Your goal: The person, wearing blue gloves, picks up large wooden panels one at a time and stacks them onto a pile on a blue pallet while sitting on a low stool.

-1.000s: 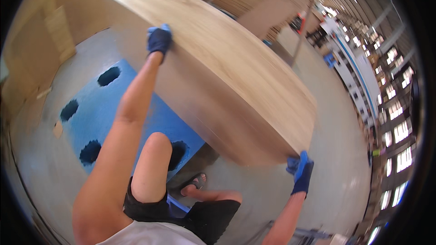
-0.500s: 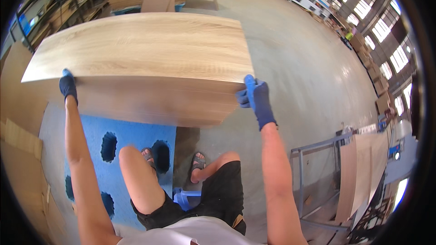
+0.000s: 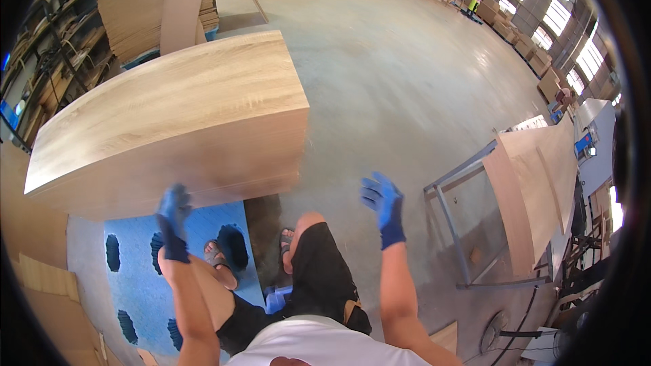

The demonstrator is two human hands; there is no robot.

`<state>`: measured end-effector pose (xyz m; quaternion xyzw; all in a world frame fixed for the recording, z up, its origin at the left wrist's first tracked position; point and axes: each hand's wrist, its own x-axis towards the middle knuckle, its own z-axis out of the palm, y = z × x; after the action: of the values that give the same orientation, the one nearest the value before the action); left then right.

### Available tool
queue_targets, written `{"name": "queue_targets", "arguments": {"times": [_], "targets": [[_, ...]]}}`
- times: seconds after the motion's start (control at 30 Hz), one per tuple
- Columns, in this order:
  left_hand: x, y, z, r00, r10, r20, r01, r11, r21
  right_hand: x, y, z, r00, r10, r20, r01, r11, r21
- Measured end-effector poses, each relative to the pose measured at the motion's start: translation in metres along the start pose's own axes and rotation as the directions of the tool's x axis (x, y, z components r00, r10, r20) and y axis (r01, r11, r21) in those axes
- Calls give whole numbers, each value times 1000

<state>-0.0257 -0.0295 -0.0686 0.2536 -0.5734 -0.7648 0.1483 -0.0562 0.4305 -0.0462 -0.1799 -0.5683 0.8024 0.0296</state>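
A tall stack of wood-grain boards (image 3: 169, 88) stands in front of me, its pale top board flush with the pile. My left hand (image 3: 174, 215), in a blue glove, is in front of the stack's near side; it is slightly blurred, with the fingers pointing up and nothing seen in them. To the right of the stack, apart from it, my gloved right hand (image 3: 385, 205) hangs in the air with its fingers spread and holding nothing. Under the stack's near side lies a blue plastic pallet (image 3: 135, 291) with oval holes, and one of my feet rests on it.
To the right, a metal frame (image 3: 444, 213) stands beside leaning wood panels (image 3: 519, 203). A pile of brown sheets (image 3: 132, 13) and loaded shelves (image 3: 61, 34) are at the far left. A floor fan (image 3: 496, 331) is at the lower right. Grey floor (image 3: 380, 61) stretches beyond the stack.
Both hands have let go of the top board's near corners. The left hand has moved right and down, the right hand down. The board now lies in line with the stack, and the view has turned right.
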Motion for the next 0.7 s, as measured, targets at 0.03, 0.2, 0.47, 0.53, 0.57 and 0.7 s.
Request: {"name": "queue_targets", "arguments": {"times": [0.03,0.2,0.47,0.53,0.57,0.7], "targets": [[-16,-18,19,990,-94,109,101,993,-65,-13,-8,-27,999,-29,-45,31,999,35],[-106,-112,69,925,-210,318,217,976,13,-80,-67,-137,909,-170,-382,200,979,41],[-129,-203,53,551,-749,368,764,630,139,-177,-129,-240,540,-413,-733,667,741,74],[-123,-203,54,669,-673,316,633,739,232,-188,-133,-250,424,-416,-805,722,692,22],[-121,-200,57,686,-650,326,585,760,284,-192,-132,-254,424,-379,-823,710,703,42],[-121,-178,71,609,-670,425,610,737,289,-212,-125,-278,330,-331,-884,722,692,10]]}}
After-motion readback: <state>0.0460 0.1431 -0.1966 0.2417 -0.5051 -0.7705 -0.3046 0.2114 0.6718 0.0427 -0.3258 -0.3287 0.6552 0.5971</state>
